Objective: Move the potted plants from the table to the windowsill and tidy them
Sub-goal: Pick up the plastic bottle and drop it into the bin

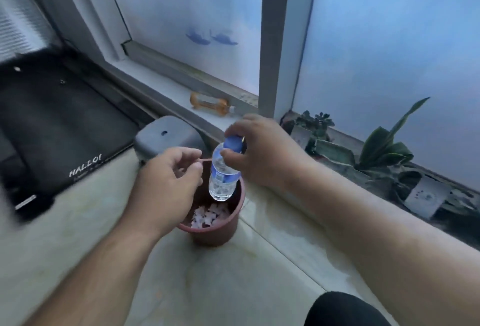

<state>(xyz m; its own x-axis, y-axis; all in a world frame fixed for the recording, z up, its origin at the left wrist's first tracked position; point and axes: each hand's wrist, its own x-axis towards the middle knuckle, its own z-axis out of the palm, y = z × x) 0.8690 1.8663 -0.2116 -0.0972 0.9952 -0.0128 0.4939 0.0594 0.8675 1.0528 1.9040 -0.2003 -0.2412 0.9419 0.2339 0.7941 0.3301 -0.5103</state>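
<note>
Your two bare forearms reach in over the pale windowsill (78, 222). Your right hand (262, 154) pinches the blue cap of a small water bottle (222, 175), holding it upright with its base inside the reddish-brown pot (220, 227). Your left hand (166, 183) hangs half-curled over the pot's near rim, gripping nothing you can see. White chips lie in the pot. Potted plants (376, 149) sit to the right, along the window.
</note>
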